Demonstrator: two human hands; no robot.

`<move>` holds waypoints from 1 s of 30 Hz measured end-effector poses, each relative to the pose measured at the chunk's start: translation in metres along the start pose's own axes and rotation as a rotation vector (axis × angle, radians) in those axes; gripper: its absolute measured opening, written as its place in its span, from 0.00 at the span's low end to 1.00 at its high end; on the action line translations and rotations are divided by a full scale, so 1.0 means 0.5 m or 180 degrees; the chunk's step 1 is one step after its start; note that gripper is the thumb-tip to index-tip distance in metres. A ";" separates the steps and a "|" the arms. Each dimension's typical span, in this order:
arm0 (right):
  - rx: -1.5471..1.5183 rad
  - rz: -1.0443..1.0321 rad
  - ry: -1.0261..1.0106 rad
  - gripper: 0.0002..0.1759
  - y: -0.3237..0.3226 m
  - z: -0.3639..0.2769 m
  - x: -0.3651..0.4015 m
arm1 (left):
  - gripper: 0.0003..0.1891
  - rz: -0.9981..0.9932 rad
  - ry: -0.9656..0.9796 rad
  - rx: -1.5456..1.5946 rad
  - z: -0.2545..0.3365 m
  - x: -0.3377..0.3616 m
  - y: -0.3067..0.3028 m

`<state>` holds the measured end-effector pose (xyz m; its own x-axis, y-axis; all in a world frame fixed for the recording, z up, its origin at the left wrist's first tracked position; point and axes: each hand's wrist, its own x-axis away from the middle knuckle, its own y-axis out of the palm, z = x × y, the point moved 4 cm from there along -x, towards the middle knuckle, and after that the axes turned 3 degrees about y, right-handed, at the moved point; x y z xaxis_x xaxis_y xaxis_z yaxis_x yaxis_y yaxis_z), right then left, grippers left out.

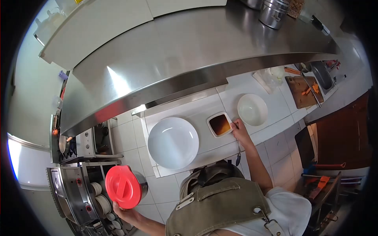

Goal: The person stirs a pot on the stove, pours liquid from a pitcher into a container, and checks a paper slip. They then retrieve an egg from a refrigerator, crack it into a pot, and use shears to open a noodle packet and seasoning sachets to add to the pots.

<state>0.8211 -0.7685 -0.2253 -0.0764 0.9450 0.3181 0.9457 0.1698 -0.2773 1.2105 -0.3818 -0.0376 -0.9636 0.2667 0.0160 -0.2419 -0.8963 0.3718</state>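
My left hand [125, 213] grips the lower edge of a round metal container with a red lid [123, 187], held out to the left over the floor. At the counter, my right hand [241, 133] has its fingers closed on the side of a small square white bowl [209, 125] of dark brown liquid. A spoon [238, 158] hangs down below that hand. Left of the square bowl sits a large round white dish [173, 142] with nothing in it. A round white bowl [252, 109] stands just right of my right hand.
A steel shelf [189, 47] spans above the counter, with a metal canister [273, 13] on it. Further right lies a wooden cutting board [296, 92] with cut orange pieces and a knife. Stacked plates [103, 203] and a stove [65, 147] are at left.
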 end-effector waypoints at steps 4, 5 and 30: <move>-0.0091 0.0049 -0.0099 0.09 0.006 -0.005 0.001 | 0.21 0.0191 0.0067 -0.0083 0.001 -0.009 0.000; -0.0182 0.0067 -0.0117 0.08 0.007 -0.007 0.003 | 0.15 0.0348 0.0105 -0.0002 0.002 -0.012 -0.004; 0.1086 0.1467 -0.0438 0.13 0.008 -0.078 0.080 | 0.20 -0.0101 -0.0025 -0.0147 0.002 -0.142 -0.107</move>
<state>0.8343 -0.7408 -0.1781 0.2566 0.9663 -0.0186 0.7376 -0.2082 -0.6423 1.2920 -0.3526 -0.0578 -0.9545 0.2980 0.0123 -0.2776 -0.9026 0.3291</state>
